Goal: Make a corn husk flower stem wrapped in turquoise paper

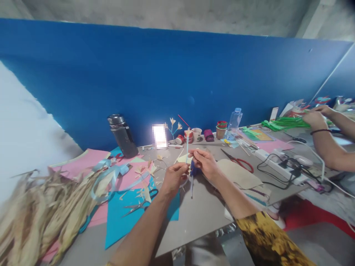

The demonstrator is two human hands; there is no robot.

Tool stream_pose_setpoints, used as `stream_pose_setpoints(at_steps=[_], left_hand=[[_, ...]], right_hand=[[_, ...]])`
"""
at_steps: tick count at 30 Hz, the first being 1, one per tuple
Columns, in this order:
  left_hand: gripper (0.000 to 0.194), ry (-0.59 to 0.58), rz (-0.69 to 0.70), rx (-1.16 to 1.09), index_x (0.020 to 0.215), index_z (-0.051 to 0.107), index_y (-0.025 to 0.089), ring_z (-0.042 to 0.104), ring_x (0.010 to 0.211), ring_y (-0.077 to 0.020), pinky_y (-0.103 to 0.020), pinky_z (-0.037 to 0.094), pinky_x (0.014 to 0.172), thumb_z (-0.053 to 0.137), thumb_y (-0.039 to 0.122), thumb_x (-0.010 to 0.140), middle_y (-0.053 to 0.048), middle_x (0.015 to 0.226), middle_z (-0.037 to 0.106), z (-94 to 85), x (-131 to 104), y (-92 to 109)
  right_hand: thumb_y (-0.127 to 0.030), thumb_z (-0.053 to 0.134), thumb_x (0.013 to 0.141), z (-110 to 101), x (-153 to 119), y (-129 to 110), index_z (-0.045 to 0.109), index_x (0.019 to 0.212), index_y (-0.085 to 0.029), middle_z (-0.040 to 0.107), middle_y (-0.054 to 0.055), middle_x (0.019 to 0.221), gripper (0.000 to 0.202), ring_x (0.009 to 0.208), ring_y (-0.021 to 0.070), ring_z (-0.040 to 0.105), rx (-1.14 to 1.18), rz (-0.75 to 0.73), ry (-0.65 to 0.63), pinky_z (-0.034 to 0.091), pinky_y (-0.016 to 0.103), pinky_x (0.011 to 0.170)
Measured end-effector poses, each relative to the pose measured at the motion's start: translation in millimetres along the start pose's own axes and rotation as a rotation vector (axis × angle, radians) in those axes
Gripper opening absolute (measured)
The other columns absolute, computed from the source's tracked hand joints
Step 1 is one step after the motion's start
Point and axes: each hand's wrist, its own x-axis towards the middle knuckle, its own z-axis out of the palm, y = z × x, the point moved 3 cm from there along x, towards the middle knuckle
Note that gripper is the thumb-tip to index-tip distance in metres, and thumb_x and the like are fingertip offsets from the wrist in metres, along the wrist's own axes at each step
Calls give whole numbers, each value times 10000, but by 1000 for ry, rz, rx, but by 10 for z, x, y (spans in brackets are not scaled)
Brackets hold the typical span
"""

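Soft, fairly even daylight-like light covers the smooth blue partition wall [177, 74], dimming toward the upper right corner. Left of centre, a glaring white pixelated rectangle [159, 136] throws a pale halo. Wide-angle distortion stretches the dry tan fibrous husks [39, 218] at lower left, which look smeared. Fine detail around the bare left hand [174, 179] and bare right hand [204, 162] is soft.

Flower stem [187, 147]: slender, pale blue, nearly vertical, held at the fingertips of the left hand [173, 179] and, slightly higher, the right hand [204, 164]. Its small cream blossom [188, 132], petals pointing upward, stands above both hands. A narrow pale strip [191, 188] hangs below the fingertips, its upper end hidden.
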Motion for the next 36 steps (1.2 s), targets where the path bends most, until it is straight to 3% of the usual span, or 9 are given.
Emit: stream_pose_setpoints(at_steps=[3,8,14,19,26,30,32,36], left_hand=[[445,107,25,-63,874,774,166,555,717,-122,-233,431,631,847,492,579,-29,783,631,-79,45,12],[459,142,44,-99,917,785,169,529,654,-101,-232,428,631,857,437,552,-1,698,600,-141,91,23],[280,248,263,186,884,798,177,506,634,-117,-244,419,611,735,369,691,-10,729,630,-235,124,72],[225,205,402,299,853,795,193,543,718,-144,-239,421,625,669,345,746,-34,845,657,-252,160,91],[228,101,293,288,827,759,184,542,720,-153,-248,453,660,629,350,742,-26,812,651,-160,133,79],[241,60,277,281,804,734,180,540,728,-160,-248,455,647,630,382,724,-25,802,644,-122,132,48],[224,47,291,287,789,729,181,531,710,-152,-244,449,638,620,365,721,-24,797,639,-111,134,41],[221,20,270,305,790,729,179,506,650,-137,-246,438,620,623,358,717,-18,740,617,-113,135,30]], right_hand=[[-457,714,740,-26,15,36,756,866,-159,658,30,718,326,512,83,393,-169,-32,50,282,230,444],[-379,728,707,-51,41,144,772,868,-172,703,40,679,266,494,96,396,-263,-42,37,284,242,446],[-459,693,756,-6,-4,135,708,795,-166,626,8,560,296,460,92,394,-211,2,-36,264,237,445],[-545,582,842,29,-1,183,589,670,-178,516,-24,439,406,426,95,382,-266,-10,-54,280,235,449],[-394,584,819,-72,76,230,723,941,-181,732,44,767,282,510,118,444,-417,-148,83,366,254,490],[-438,649,783,-90,75,188,708,684,-179,653,22,593,283,486,117,432,-446,-153,93,342,258,482],[-460,642,786,-100,80,183,692,646,-180,619,18,562,317,481,117,426,-427,-152,130,331,258,475],[-419,629,782,-106,93,186,746,967,-202,679,25,764,308,515,111,427,-374,-160,175,328,247,465]])
